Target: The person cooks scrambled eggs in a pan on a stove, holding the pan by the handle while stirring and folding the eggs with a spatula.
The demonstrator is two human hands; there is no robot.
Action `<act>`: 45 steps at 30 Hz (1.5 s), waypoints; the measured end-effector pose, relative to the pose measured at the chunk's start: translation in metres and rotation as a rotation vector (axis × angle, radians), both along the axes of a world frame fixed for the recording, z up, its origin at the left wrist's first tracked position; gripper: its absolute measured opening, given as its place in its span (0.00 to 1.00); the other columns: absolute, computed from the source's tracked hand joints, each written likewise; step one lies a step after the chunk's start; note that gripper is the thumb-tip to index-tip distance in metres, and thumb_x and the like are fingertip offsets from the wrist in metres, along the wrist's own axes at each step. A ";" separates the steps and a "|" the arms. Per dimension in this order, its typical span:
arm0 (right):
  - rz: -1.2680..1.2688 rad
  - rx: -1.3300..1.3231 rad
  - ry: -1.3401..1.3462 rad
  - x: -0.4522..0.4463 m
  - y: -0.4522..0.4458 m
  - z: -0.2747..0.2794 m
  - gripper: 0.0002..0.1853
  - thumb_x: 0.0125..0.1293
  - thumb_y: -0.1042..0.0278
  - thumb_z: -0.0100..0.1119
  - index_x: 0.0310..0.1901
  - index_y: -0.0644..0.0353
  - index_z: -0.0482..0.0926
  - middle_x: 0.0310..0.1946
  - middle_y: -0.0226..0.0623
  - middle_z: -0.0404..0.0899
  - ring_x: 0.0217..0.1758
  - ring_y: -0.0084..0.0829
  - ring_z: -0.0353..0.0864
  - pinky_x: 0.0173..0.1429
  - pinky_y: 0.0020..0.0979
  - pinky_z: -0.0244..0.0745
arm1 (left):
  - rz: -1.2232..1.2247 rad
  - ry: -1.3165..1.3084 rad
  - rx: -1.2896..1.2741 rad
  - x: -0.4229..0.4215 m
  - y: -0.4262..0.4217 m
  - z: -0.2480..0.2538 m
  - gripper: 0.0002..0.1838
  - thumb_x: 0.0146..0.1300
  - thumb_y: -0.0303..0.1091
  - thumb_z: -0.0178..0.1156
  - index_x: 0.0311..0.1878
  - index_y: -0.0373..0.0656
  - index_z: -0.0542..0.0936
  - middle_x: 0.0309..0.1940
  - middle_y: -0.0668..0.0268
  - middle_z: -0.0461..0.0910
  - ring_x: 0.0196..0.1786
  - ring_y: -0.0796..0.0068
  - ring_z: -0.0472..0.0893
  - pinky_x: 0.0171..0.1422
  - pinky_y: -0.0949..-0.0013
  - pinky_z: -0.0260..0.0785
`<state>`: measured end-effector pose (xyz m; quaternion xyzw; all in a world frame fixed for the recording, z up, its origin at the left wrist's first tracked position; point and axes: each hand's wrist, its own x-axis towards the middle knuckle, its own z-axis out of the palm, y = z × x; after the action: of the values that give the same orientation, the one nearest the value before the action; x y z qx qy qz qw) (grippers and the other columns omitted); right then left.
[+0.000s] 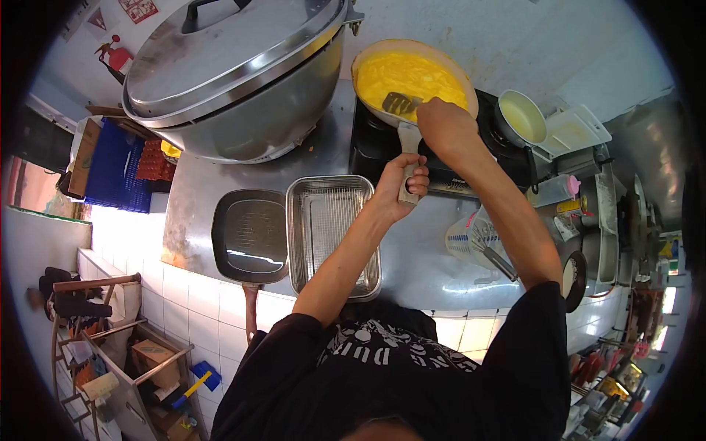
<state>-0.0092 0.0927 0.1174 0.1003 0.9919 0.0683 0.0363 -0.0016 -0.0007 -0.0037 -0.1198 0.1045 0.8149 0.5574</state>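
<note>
My left hand (401, 184) is wrapped round the pale handle of a frying pan (359, 65) that sits on a black gas stove (371, 143). Yellow egg (412, 70), soft and partly set, covers the pan's inside. My right hand (445, 125) is closed over the pan's near right side, its fingers mostly hidden from above. From it a dark slotted spatula (397, 102) reaches left, its blade lying in the egg. The spatula's handle is largely covered by the hand.
Left stands a large lidded metal pot (243, 110). A wire-lined metal tray (296, 242) and a square grill pan (250, 228) lie nearer. Right are a small pot (521, 117), a measuring jug (457, 239) and a whisk (489, 246).
</note>
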 end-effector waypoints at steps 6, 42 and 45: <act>-0.075 0.041 0.000 -0.043 -0.004 -0.017 0.09 0.55 0.74 0.54 0.36 0.60 0.82 0.37 0.39 0.81 0.39 0.36 0.82 0.35 0.35 0.78 | 0.009 -0.006 0.009 0.000 0.000 0.000 0.06 0.60 0.33 0.48 0.36 0.41 0.67 0.18 0.73 0.61 0.15 0.87 0.59 0.14 0.83 0.52; -0.264 -0.530 -0.116 -0.095 0.158 -0.041 0.14 0.57 0.67 0.47 0.26 0.72 0.76 0.15 0.37 0.74 0.12 0.25 0.69 0.16 0.27 0.64 | -0.066 -0.008 -0.085 -0.005 -0.003 0.007 0.05 0.60 0.34 0.49 0.36 0.46 0.65 0.18 0.73 0.61 0.15 0.87 0.57 0.14 0.83 0.50; -0.245 -0.670 -0.083 -0.082 0.160 -0.053 0.15 0.58 0.66 0.47 0.35 0.71 0.78 0.15 0.33 0.72 0.12 0.23 0.67 0.16 0.26 0.64 | -0.085 -0.014 -0.074 -0.005 -0.001 0.004 0.05 0.60 0.34 0.48 0.36 0.46 0.65 0.18 0.73 0.61 0.15 0.87 0.57 0.14 0.83 0.49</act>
<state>-0.0913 0.2524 0.0639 0.1983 0.9376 -0.2614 0.1153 -0.0066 -0.0016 0.0003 -0.1413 0.1354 0.7852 0.5875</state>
